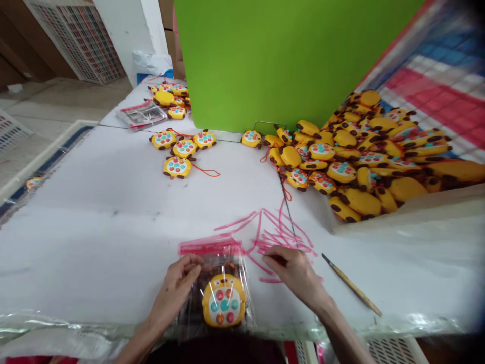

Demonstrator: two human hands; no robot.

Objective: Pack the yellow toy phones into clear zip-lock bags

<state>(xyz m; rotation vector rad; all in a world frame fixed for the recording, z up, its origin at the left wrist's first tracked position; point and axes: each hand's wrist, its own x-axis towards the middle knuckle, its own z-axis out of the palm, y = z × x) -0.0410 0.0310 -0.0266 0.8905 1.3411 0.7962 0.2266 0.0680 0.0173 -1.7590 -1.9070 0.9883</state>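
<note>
A yellow animal-shaped toy (pixel 223 302) with coloured buttons lies face up in a clear plastic bag (pixel 244 268) near the table's front edge. Beside the bag's upper left edge is my left hand (pixel 181 280), its thumb and fingers pressed together; whatever they pinch is too small to make out. My right hand (pixel 293 268) hovers over the pink scribbles to the right of the bag, with curled fingers; whether anything is between them cannot be seen. Dark material shows beneath the toy.
A large heap of yellow toys (pixel 364 151) spills from the right. Several more toys (pixel 177 166) lie at the back left, near stacked plastic bags (pixel 142 115). A green panel (pixel 265 60) stands at the back. A wooden-handled tool (pixel 352 285) rests right of my right hand.
</note>
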